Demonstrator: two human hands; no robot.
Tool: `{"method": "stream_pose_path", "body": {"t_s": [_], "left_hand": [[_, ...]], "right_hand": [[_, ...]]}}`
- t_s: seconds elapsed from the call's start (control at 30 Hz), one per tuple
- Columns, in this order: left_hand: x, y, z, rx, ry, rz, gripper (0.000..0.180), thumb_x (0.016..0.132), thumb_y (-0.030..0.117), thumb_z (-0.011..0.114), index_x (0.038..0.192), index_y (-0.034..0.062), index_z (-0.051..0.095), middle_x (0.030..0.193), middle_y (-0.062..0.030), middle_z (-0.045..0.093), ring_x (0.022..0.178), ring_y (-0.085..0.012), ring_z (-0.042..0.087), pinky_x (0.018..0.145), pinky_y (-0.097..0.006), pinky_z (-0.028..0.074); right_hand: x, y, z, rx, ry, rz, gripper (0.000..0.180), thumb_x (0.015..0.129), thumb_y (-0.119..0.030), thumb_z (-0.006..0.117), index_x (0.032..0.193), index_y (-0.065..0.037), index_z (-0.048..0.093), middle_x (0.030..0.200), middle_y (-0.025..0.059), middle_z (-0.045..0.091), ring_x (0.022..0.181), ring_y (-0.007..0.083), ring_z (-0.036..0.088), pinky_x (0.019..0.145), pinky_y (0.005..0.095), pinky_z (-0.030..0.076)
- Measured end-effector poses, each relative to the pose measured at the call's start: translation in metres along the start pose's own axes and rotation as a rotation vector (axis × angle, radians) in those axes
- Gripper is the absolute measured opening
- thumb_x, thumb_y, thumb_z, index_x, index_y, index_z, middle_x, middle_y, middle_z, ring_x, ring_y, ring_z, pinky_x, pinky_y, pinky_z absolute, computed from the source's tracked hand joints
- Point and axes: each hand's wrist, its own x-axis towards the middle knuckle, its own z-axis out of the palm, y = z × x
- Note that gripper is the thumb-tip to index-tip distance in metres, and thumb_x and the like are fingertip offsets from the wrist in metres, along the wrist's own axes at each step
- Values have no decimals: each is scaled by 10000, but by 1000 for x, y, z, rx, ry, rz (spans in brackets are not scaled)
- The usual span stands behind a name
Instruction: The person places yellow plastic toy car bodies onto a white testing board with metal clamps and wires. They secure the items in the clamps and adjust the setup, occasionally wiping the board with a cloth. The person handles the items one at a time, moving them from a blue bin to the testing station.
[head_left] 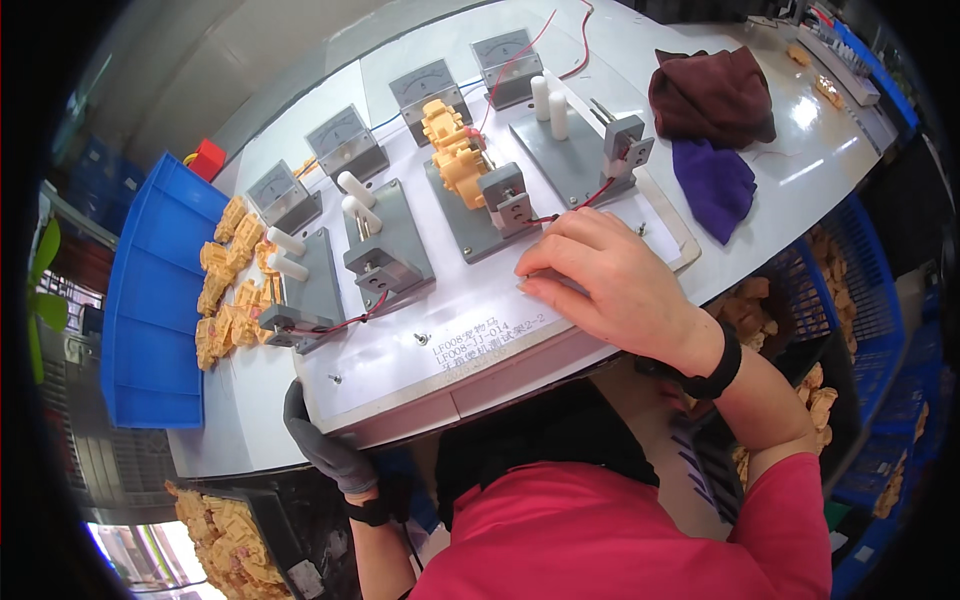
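Note:
My right hand (610, 285), bare, rests over the front of a white test board (400, 370), its fingers curled and thumb and fingertips close together; anything between them is too small to make out. Just beyond it stands a grey fixture (478, 235) with a metal clamp block (510, 200), and a yellow plastic gearbox-like part (455, 150) sits on it. My left hand (325, 440), in a grey glove, lies against the board's front left corner with its fingers stretched along the edge; its thumb is hidden. No part sits on the other fixtures (400, 235), which carry white pegs (355, 190).
Several dial meters (345, 140) stand behind the fixtures, with red and blue wires. Yellow parts (235, 260) are heaped beside a blue bin (160, 300) at left. Brown cloth (712, 95) and purple cloth (712, 190) lie at right. Crates of yellow parts (225, 540) stand below the table.

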Motion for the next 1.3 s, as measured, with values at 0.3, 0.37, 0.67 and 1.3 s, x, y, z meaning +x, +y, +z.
{"method": "stream_pose_path", "body": {"t_s": [0.3, 0.37, 0.67, 1.3], "left_hand": [[1, -5, -2, 14, -2, 40, 676, 1053, 516, 278, 1369, -45, 483, 1362, -167, 522, 1245, -269, 514, 1083, -414, 396], [1, -4, -2, 12, 2, 38, 678, 1053, 519, 278, 1370, -45, 482, 1361, -166, 522, 1245, -268, 514, 1084, -415, 395], [1, -3, 2, 1, -8, 38, 693, 1051, 541, 274, 1370, -38, 481, 1354, -158, 525, 1242, -263, 514, 1083, -411, 394], [2, 9, -9, 96, -17, 154, 345, 969, 147, 447, 1233, 12, 624, 1017, -180, 659, 884, -306, 670, 805, -340, 525]], "right_hand": [[0, 3, 2, -9, -2, -31, 104, 863, -145, 700, 921, -83, 640, 924, 52, 592, 913, 269, 587, 816, 384, 454], [0, 3, 1, -5, -12, -29, 103, 863, -144, 700, 920, -84, 639, 922, 50, 590, 912, 268, 586, 813, 386, 452], [0, 4, 0, -29, -5, -64, 106, 851, -135, 706, 910, -86, 633, 910, 52, 587, 901, 267, 588, 798, 386, 459], [-22, 7, -4, 88, -27, 384, 329, 871, 48, 608, 1189, -20, 557, 1047, 63, 546, 963, 162, 530, 935, 284, 406]]}}
